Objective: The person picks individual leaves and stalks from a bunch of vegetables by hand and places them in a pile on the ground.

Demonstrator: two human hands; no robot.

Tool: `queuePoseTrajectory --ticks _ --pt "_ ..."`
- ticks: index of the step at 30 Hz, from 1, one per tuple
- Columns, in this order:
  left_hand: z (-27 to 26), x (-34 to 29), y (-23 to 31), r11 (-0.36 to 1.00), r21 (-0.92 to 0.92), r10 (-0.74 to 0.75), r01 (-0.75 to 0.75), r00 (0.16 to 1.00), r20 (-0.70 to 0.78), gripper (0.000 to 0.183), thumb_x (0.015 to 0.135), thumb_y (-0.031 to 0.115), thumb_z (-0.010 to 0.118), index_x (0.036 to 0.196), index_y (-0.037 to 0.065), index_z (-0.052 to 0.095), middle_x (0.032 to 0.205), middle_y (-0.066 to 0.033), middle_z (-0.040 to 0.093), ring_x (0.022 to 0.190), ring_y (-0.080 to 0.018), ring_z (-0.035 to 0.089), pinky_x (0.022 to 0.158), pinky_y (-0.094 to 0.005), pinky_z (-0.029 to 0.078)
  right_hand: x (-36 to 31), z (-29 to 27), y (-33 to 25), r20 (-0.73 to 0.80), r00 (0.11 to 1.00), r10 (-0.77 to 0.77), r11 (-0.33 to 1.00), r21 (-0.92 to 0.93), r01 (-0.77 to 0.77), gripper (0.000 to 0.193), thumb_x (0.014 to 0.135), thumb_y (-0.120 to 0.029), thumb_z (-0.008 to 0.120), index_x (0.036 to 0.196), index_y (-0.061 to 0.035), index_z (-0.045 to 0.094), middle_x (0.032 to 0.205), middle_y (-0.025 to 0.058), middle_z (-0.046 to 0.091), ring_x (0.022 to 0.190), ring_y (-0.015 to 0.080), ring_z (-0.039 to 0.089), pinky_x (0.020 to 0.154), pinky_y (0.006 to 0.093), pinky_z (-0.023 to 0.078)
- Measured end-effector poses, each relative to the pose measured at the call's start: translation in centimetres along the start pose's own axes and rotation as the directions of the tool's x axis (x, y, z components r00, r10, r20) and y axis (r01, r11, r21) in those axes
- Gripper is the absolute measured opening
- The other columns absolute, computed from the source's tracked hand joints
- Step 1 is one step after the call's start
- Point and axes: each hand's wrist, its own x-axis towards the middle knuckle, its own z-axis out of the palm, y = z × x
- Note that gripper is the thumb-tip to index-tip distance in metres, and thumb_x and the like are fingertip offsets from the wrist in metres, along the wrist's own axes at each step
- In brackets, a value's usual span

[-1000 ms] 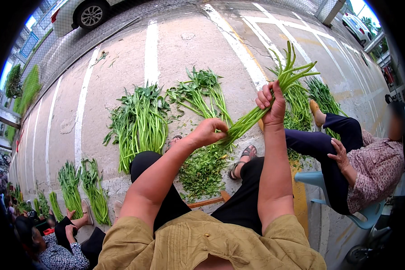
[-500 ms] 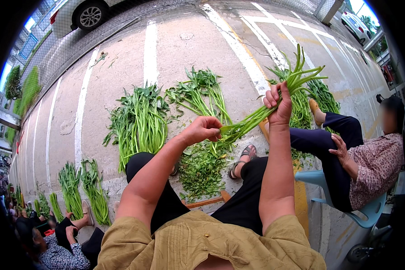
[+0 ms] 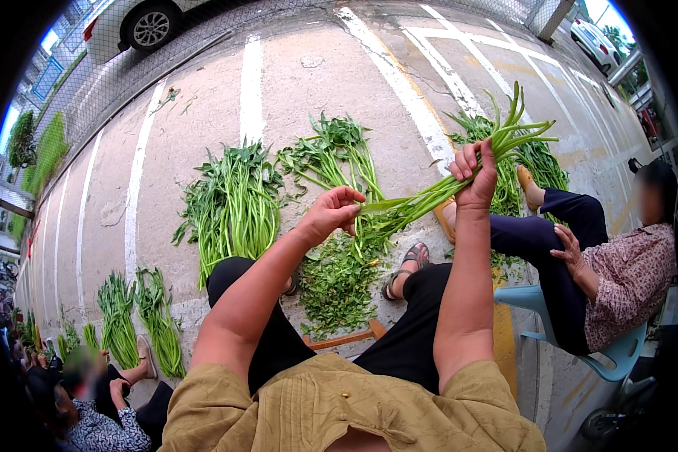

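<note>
My right hand (image 3: 476, 178) is wrapped round a bunch of water spinach (image 3: 429, 202). The bare stem ends fan out to the upper right, and the leafy end slants down to the lower left. At that leafy end my left hand (image 3: 330, 215) pinches the tip of a long green leaf (image 3: 380, 206) between thumb and fingers. The leaf is stretched sideways, away from the stems. Below the bunch, between my feet, lies a heap of plucked leaves (image 3: 339, 290).
Beyond my knees lie a large pile of water spinach (image 3: 237, 200) and a smaller one (image 3: 339, 154). At right a person (image 3: 629, 260) sits on a blue plastic stool (image 3: 618, 354), near more greens (image 3: 539, 162). Other people (image 3: 105, 422) sit at lower left beside bundles (image 3: 158, 324).
Both hands have moved slightly apart, the right one a little right and down with the bunch. The leaf in my left fingers now stretches out longer.
</note>
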Motion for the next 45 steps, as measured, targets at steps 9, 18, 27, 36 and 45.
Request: queuePoseTrajectory --ticks 9,18,27,36,45 --pt "-0.5 0.3 -0.2 0.997 -0.069 -0.032 0.024 0.993 -0.112 0.01 0.085 0.009 0.055 0.092 0.003 0.056 0.06 0.002 0.048 0.043 -0.0062 0.041 0.045 -0.025 0.046 0.3 -0.8 -0.6 0.073 0.997 -0.025 0.981 0.194 0.011 0.028 0.091 -0.032 0.049 0.076 -0.0084 0.054 0.053 -0.002 0.033 0.042 0.0081 0.031 0.038 0.0219 0.029" --pt "0.5 -0.1 -0.1 0.863 0.492 0.012 -0.109 0.981 0.195 0.018 0.073 0.008 0.069 0.087 0.001 0.06 0.067 0.0005 0.057 0.063 -0.0068 0.053 0.059 -0.023 0.044 0.2 -0.4 -0.2 0.139 0.99 0.01 0.979 0.2 -0.038 0.028 0.092 -0.031 0.048 0.078 -0.0081 0.053 0.054 -0.0017 0.033 0.043 0.0082 0.031 0.039 0.0222 0.03" --pt "2.4 -0.1 -0.8 0.506 0.816 0.337 -0.281 0.935 0.113 0.024 0.07 0.013 0.074 0.087 0.003 0.061 0.071 -0.0043 0.054 0.061 -0.0127 0.053 0.055 -0.0257 0.044 0.1 0.3 0.7 0.117 0.992 0.048 0.98 0.187 -0.07 0.028 0.091 -0.032 0.049 0.076 -0.0089 0.054 0.054 -0.0024 0.033 0.043 0.0079 0.031 0.038 0.0219 0.029" --pt "1.9 0.9 -2.5 0.608 0.738 0.386 -0.293 0.921 0.049 0.01 0.073 0.005 0.067 0.079 0.002 0.06 0.072 -0.0051 0.054 0.063 -0.0133 0.055 0.058 -0.0252 0.045 0.1 0.4 1.0 0.099 0.994 0.051 0.981 0.181 -0.068 0.028 0.091 -0.032 0.05 0.076 -0.009 0.053 0.054 -0.0026 0.033 0.043 0.0078 0.031 0.039 0.0214 0.029" --pt "2.1 0.8 -1.6 0.813 0.562 0.214 -0.155 0.976 -0.04 0.009 0.073 -0.001 0.062 0.077 0.002 0.055 0.068 0.0012 0.055 0.063 -0.0056 0.051 0.057 -0.0225 0.043 0.4 0.0 0.2 0.076 0.997 0.018 0.988 0.152 -0.029 0.027 0.091 -0.031 0.049 0.076 -0.0095 0.053 0.054 -0.0028 0.032 0.043 0.0075 0.031 0.039 0.0211 0.029"
